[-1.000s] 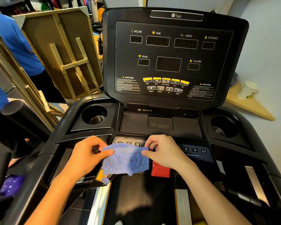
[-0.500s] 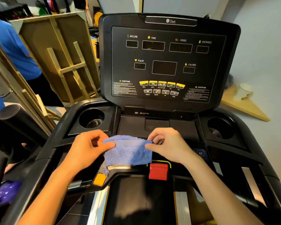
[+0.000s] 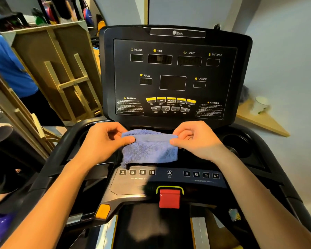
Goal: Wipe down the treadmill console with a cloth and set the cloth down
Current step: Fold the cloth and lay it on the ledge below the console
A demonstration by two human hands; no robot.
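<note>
A small blue terry cloth (image 3: 150, 147) hangs folded between my two hands above the treadmill's lower tray. My left hand (image 3: 104, 141) pinches its upper left corner with thumb and fingers. My right hand (image 3: 196, 140) pinches the upper right corner the same way. Behind them the black treadmill console (image 3: 174, 74) stands upright with dark displays and yellow buttons. Below the cloth lies the lower key strip (image 3: 169, 174) with number keys and a fan key.
A red safety key (image 3: 169, 198) sits under the key strip, an orange tab (image 3: 102, 211) to its left. A cup holder (image 3: 236, 141) opens at right. Wooden frames (image 3: 66, 74) and a person in blue (image 3: 9, 69) stand at left. A paper cup (image 3: 261, 105) rests on a wooden shelf.
Both hands lifted the cloth up and away from me, off the key strip toward the console's base. The number keys and fan key are now uncovered.
</note>
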